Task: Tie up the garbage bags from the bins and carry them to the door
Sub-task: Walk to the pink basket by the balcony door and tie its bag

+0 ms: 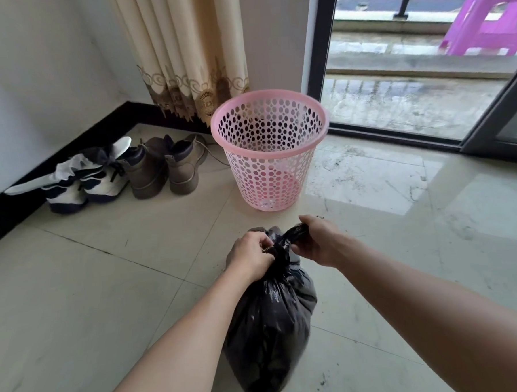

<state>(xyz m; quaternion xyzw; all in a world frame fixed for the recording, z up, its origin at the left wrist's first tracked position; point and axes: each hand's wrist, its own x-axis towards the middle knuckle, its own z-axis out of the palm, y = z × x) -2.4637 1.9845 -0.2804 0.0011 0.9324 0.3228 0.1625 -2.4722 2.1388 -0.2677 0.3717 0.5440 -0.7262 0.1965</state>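
Left hand: the left hand is closed around the gathered neck of the black garbage bag, fingers curled in at the twist.
Bag: it hangs or stands low over the tiled floor, between the forearms and just in front of the bin; whether its base touches the floor I cannot tell.
Right hand: the right hand is clamped on a loose tail of plastic drawn up and to the right of the neck.
Step in hand: judged to be the knotting. To do it well, keep the left grip tight at the neck so nothing spills, pull the tail taut, wrap it round and cinch close to the contents.
Shoes: white-and-navy sneakers and brown boots sit along the wall, well left of the bag.
Bin: the pink perforated bin stands upright and unlined, just beyond the hands.
Obstacles: a thin cord trails by the boots; the floor shines near the glass sliding door, possibly slippery.
Outside: a purple stool.
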